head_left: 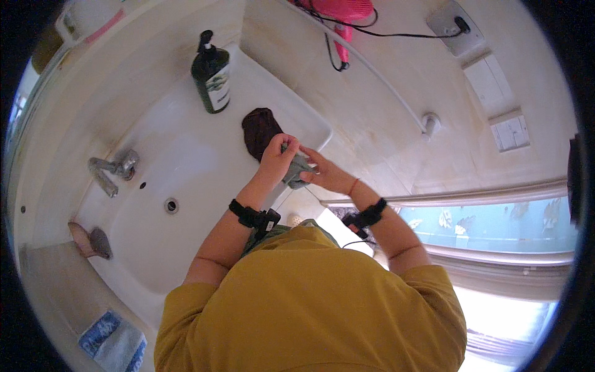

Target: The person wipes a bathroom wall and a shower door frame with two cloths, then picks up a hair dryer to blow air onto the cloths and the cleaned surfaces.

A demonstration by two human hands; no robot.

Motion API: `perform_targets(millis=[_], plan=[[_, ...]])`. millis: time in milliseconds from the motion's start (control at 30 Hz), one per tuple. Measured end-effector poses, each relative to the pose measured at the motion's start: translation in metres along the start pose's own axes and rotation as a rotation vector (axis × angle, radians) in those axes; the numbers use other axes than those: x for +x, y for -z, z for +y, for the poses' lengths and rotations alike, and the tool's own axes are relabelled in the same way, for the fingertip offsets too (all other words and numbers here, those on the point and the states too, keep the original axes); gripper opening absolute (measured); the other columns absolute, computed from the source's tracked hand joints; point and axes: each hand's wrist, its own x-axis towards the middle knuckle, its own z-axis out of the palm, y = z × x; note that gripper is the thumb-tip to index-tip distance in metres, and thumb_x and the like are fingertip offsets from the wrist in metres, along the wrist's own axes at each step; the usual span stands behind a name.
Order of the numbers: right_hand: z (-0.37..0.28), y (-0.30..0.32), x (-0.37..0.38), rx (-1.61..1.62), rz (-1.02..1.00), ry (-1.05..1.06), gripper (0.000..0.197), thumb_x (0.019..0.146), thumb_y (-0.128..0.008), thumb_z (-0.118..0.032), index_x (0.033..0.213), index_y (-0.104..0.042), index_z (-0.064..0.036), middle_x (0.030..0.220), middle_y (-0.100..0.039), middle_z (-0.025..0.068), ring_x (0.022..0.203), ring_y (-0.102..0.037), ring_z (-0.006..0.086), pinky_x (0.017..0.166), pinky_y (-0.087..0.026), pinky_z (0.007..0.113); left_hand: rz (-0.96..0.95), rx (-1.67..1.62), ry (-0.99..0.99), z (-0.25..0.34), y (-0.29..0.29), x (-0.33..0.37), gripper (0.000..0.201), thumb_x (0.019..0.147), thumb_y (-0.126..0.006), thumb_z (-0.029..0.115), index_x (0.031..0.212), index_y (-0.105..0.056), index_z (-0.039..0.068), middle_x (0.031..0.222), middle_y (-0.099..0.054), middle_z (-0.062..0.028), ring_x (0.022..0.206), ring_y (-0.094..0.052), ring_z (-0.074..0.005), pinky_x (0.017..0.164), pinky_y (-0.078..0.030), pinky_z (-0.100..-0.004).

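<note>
Over the sink's right-hand ledge, both my hands are at a small grey-green cloth (296,174), bunched between them. My left hand (279,156) pinches its upper end, with thumb and fingertips together. My right hand (328,175) grips its right side, fingers bent around the fabric. Whether the cloth is a garment, such as a sock, I cannot tell. Just beyond my left hand, a dark brown piece of fabric (260,130) lies crumpled on the white ledge. My left fingers overlap its near edge in the view.
A dark green pump bottle (212,80) stands on the white sink (204,149). At left are a metal faucet (114,168) and a drain hole (171,206). A pink hair dryer (342,37) hangs by the wall, its black cord reaching a socket (455,28). A white rail ends at a wall mount (431,125).
</note>
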Motion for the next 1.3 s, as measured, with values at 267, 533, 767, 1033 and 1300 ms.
perform_targets(millis=[267, 533, 767, 1033, 1300], plan=[[-0.032, 0.046, -0.023, -0.318, 0.626, 0.173, 0.036, 0.079, -0.064, -0.005, 0.112, -0.051, -0.0065, 0.095, -0.060, 0.0110, 0.071, -0.062, 0.0189, 0.059, -0.051, 0.030, -0.115, 0.301, -0.100, -0.027, -0.012, 0.023, 0.044, 0.084, -0.063, 0.026, 0.118, -0.050, 0.002, 0.114, -0.051, -0.0170, 0.104, -0.051, -0.0273, 0.089, -0.043, -0.0369], [-0.124, 0.131, -0.068, -1.381, 1.463, 0.370, 0.031, 0.067, -0.071, -0.008, 0.097, -0.062, -0.0108, 0.106, -0.060, 0.0087, 0.104, -0.051, 0.0265, 0.089, -0.039, 0.038, -0.159, 0.314, 0.046, -0.030, -0.019, 0.016, 0.042, 0.081, -0.066, 0.023, 0.114, -0.053, 0.000, 0.113, -0.052, -0.0179, 0.100, -0.054, -0.0291, 0.088, -0.044, -0.0382], [-0.100, 0.151, -0.096, -0.695, 1.383, 0.391, 0.024, 0.077, -0.064, -0.003, 0.100, -0.059, -0.0004, 0.097, -0.058, 0.0124, 0.087, -0.054, 0.0274, 0.084, -0.042, 0.037, -0.146, 0.593, -0.101, -0.024, -0.015, 0.011, 0.031, 0.078, -0.066, 0.020, 0.102, -0.059, 0.001, 0.106, -0.058, -0.0154, 0.106, -0.051, -0.0307, 0.092, -0.040, -0.0395], [-0.076, 0.131, -0.101, -0.913, 1.274, 0.571, 0.040, 0.068, -0.056, 0.006, 0.105, -0.064, -0.0062, 0.101, -0.058, 0.0127, 0.096, -0.052, 0.0299, 0.086, -0.041, 0.038, -0.001, 0.641, -0.143, -0.036, -0.008, 0.005, 0.026, 0.076, -0.068, 0.024, 0.094, -0.063, 0.005, 0.100, -0.061, -0.0118, 0.100, -0.054, -0.0290, 0.087, -0.043, -0.0402], [-0.128, 0.109, -0.037, -1.033, 1.165, 0.863, 0.029, 0.069, -0.070, -0.004, 0.095, -0.067, -0.0176, 0.102, -0.056, 0.0101, 0.095, -0.052, 0.0311, 0.081, -0.043, 0.038, 0.028, 0.704, -0.056, -0.025, -0.020, -0.015, 0.032, 0.077, -0.067, 0.026, 0.099, -0.061, 0.004, 0.104, -0.060, -0.0139, 0.104, -0.052, -0.0311, 0.091, -0.041, -0.0406]])
